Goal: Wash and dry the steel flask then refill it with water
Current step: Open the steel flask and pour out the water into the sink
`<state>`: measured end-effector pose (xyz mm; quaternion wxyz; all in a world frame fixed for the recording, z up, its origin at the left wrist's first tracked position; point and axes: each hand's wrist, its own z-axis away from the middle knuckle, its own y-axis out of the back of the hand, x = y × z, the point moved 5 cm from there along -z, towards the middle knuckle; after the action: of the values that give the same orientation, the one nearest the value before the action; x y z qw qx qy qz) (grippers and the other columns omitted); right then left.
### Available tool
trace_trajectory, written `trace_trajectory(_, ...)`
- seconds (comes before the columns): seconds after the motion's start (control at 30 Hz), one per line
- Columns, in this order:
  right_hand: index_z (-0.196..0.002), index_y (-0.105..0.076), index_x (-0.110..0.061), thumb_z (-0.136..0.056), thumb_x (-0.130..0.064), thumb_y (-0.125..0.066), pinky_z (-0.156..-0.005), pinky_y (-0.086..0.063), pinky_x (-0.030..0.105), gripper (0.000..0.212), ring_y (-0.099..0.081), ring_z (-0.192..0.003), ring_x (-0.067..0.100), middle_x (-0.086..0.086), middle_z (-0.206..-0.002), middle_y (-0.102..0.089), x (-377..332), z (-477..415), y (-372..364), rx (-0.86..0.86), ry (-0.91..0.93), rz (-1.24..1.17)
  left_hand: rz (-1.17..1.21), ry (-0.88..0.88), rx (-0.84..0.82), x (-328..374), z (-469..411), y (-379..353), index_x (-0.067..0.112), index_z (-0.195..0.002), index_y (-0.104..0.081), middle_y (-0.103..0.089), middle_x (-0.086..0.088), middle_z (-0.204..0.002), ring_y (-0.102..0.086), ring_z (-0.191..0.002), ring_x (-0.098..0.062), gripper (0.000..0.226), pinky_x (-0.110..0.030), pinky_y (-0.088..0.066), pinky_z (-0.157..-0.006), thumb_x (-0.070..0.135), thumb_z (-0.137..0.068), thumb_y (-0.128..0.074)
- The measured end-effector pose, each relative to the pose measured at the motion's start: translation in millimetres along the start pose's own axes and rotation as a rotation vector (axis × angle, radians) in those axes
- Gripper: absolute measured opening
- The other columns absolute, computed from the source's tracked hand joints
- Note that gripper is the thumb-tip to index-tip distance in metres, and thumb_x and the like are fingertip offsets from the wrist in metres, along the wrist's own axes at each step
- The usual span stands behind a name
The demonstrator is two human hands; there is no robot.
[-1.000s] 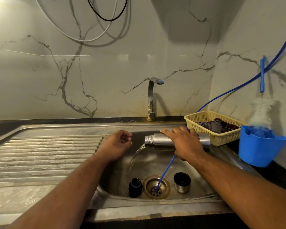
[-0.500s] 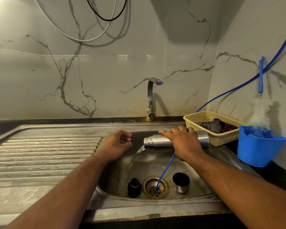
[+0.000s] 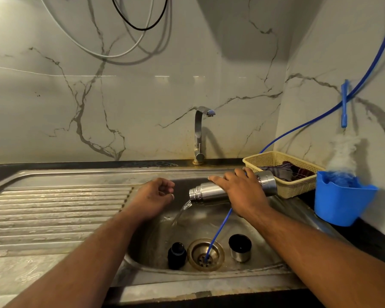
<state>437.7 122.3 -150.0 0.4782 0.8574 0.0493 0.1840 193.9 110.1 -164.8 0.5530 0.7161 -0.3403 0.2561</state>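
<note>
My right hand [image 3: 242, 192] grips the steel flask [image 3: 209, 191] around its body and holds it on its side over the sink basin [image 3: 276, 223], mouth pointing left and slightly down. Water pours from the mouth into the basin. My left hand [image 3: 152, 196] hovers at the basin's left rim, fingers loosely curled, holding nothing. On the basin floor a black stopper [image 3: 176, 255] stands left of the drain [image 3: 206, 254], and a steel cup lid [image 3: 240, 247] stands right of it.
The tap [image 3: 199, 134] rises behind the basin. A thin blue tube [image 3: 218, 232] runs from the wall down into the drain. A yellow basket [image 3: 282, 174] with a cloth and a blue tub [image 3: 340, 203] sit at the right. A ribbed drainboard [image 3: 53, 214] lies left.
The flask's mouth has tipped a little lower, base higher, and the stream of water falls more steeply. My left hand has stayed in place.
</note>
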Motion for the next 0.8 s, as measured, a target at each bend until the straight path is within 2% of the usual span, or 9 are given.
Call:
trace_trajectory(0.13,-0.155,-0.028,-0.042,-0.093,-0.015,-0.064,-0.123,-0.016,0.049,0.077,-0.043,-0.131,0.027,-0.001,-0.137,-0.054,-2,0,5,0.023,0.015,0.017,0.020,-0.003,-0.006,1,0,0,0.027,-0.114,-0.063,-0.069,0.008,-0.103,-0.065,-0.098,-0.010,0.026,-0.016,-0.047,-0.080,0.016,-0.092,-0.071)
trace_trajectory(0.3,-0.155,-0.030,-0.043,-0.092,-0.016,-0.067,-0.126,-0.003,0.053,0.077,-0.042,-0.133,0.029,0.002,-0.138,-0.054,-6,-1,9,0.052,0.052,0.050,0.012,0.001,-0.012,2,-1,-1,0.028,-0.111,-0.063,-0.069,0.008,-0.103,-0.066,-0.098,-0.013,0.026,-0.028,-0.053,-0.092,0.016,-0.091,-0.072)
trace_trajectory(0.47,-0.153,-0.031,-0.046,-0.091,-0.021,-0.071,-0.124,0.005,0.057,0.079,-0.045,-0.132,0.032,0.003,-0.133,-0.058,-11,-3,5,0.072,0.139,0.129,0.002,0.003,-0.016,3,1,0,0.027,-0.115,-0.062,-0.068,0.009,-0.104,-0.064,-0.097,-0.009,0.025,-0.015,-0.045,-0.077,0.017,-0.093,-0.070)
trace_trajectory(0.67,-0.150,-0.037,-0.047,-0.087,-0.028,-0.076,-0.123,0.007,0.059,0.076,-0.046,-0.135,0.032,0.004,-0.134,-0.059,-23,-2,1,-0.027,0.265,0.146,-0.011,0.005,-0.008,4,2,-1,0.029,-0.113,-0.063,-0.068,0.010,-0.103,-0.065,-0.098,-0.008,0.025,-0.014,-0.046,-0.080,0.017,-0.092,-0.071)
trace_trajectory(0.73,-0.150,-0.036,-0.046,-0.088,-0.029,-0.075,-0.123,0.009,0.059,0.076,-0.045,-0.136,0.032,0.004,-0.136,-0.058,-24,-2,2,-0.020,0.272,0.177,-0.006,0.005,-0.011,4,2,-1,0.028,-0.113,-0.063,-0.068,0.009,-0.103,-0.065,-0.098,-0.008,0.025,-0.010,-0.043,-0.075,0.017,-0.092,-0.071)
trace_trajectory(0.8,-0.151,-0.035,-0.046,-0.087,-0.029,-0.077,-0.122,0.010,0.060,0.078,-0.046,-0.135,0.032,0.004,-0.136,-0.059,-21,-3,7,0.025,0.244,0.203,-0.003,0.003,-0.013,3,1,-1,0.028,-0.113,-0.063,-0.068,0.009,-0.104,-0.065,-0.098,-0.009,0.025,-0.012,-0.044,-0.077,0.017,-0.092,-0.071)
